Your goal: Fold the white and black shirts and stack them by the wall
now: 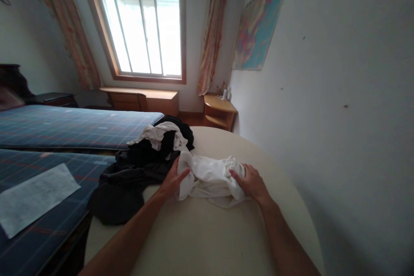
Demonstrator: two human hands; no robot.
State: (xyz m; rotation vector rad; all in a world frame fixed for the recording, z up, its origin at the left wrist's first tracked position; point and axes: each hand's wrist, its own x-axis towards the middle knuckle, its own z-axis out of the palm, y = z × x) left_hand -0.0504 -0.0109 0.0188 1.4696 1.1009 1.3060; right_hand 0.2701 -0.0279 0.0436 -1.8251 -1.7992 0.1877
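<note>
Well, both hands (170, 182) (254, 182) with white cloth (210, 174) in their grip — room on the tabletop (207, 241) rightward, to its curved edge (303, 208).

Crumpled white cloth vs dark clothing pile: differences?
The crumpled white cloth is plain; the dark clothing pile is black and grey with pale fabric on top. The cloth is smaller than the pile. The cloth lies right of the pile. Both rest on the round cream table.

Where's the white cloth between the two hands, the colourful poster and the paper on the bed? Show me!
White cloth (210, 170): head view, middle of its bunched top.
Colourful poster (258, 28): head view, middle of its printed front.
Paper (38, 199): head view, middle of the sheet.
</note>
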